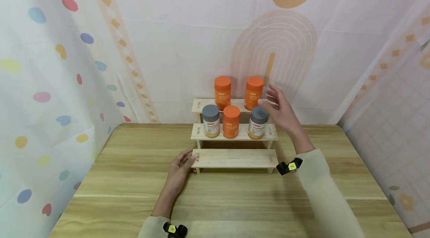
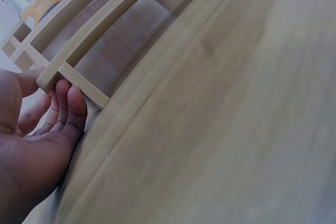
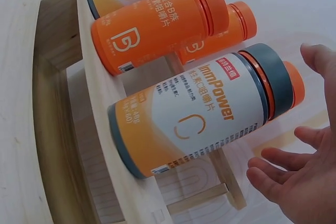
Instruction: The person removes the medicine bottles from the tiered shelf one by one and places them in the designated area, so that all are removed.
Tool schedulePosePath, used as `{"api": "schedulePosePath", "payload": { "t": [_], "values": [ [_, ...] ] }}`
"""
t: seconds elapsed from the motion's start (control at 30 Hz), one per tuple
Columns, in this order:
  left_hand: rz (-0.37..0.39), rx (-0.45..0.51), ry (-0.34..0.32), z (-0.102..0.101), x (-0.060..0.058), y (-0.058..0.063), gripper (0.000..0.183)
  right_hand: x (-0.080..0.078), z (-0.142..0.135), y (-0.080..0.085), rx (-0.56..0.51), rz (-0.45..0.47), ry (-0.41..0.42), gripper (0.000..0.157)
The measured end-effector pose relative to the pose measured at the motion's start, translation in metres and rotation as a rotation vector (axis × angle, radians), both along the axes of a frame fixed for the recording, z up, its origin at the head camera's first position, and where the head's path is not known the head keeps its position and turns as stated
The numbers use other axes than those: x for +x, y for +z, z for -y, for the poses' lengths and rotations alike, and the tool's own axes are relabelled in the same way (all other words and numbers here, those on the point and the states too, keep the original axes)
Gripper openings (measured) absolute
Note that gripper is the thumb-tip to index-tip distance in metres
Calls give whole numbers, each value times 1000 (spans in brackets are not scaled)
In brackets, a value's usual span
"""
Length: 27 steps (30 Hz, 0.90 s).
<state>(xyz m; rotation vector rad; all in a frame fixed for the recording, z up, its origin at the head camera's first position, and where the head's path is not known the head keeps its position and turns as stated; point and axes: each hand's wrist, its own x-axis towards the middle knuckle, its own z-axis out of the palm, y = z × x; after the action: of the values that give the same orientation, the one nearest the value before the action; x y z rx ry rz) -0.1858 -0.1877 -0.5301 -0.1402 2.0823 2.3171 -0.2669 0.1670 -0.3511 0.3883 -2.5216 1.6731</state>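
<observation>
A three-tier wooden stand (image 1: pixel 235 158) stands on the table. My left hand (image 1: pixel 179 170) grips the left end of its lowest tier; in the left wrist view the thumb lies on top and the fingers (image 2: pixel 76 100) curl underneath. My right hand (image 1: pixel 282 113) hovers at the right of the upper tiers, fingers apart and nothing held. Nearest to it is the right grey-lidded vitamin bottle (image 3: pixel 191 114) on the middle tier. An orange vitamin bottle (image 1: pixel 231 122) and another grey-lidded bottle (image 1: pixel 211 121) share that tier. Two orange bottles, left (image 1: pixel 223 92) and right (image 1: pixel 253 93), stand on the top tier.
The wooden tabletop (image 1: pixel 134 178) spreads around the stand. A patterned cloth (image 1: pixel 188 43) hangs close behind it, with more cloth along the left and right sides. The stand's lowest tier holds no bottles.
</observation>
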Motion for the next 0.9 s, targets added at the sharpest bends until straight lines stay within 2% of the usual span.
{"api": "schedulePosePath", "payload": {
  "t": [0.27, 0.57, 0.73, 0.9],
  "values": [
    [14, 3, -3, 0, 0, 1, 43, -15, 5, 10, -7, 38, -6, 87],
    [17, 0, -15, 0, 0, 0, 44, -35, 19, 21, 30, 45, -42, 77],
    [10, 14, -17, -1, 1, 0, 45, -39, 23, 20, 88, 35, -54, 69],
    [5, 19, -22, -4, 0, 0, 46, -37, 22, 17, 86, 26, -56, 62]
  ]
}}
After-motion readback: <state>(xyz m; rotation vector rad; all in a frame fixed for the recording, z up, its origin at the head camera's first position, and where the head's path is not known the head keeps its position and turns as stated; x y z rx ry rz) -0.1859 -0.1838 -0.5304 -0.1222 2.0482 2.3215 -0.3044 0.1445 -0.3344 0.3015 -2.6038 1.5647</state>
